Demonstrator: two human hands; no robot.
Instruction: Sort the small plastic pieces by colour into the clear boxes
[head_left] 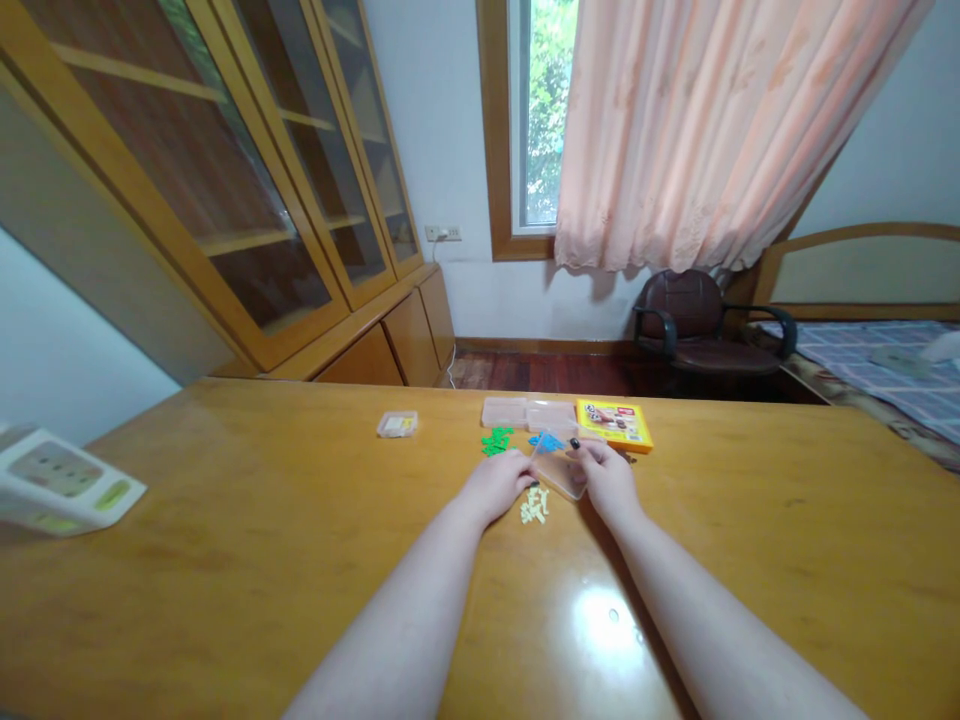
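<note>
A shallow clear plastic box (561,470) is tilted above the tabletop, its right side held between the thumb and fingers of my right hand (609,482). My left hand (499,488) has its fingers curled together at the box's near left corner. Whether they grip the box or a small piece is hidden. Just below those fingertips lies a loose pile of small cream pieces (534,506). Small green pieces (496,441) are heaped beyond my left hand. Blue pieces (547,441) lie behind the tilted box, and a few brown pieces (627,457) show past my right hand.
Two clear plastic boxes (504,411) stand side by side behind the piles, beside a yellow printed box (615,424). Farther left on the wooden table (300,560) is a small clear container (397,424). A white-and-green object (67,482) sits at the left edge.
</note>
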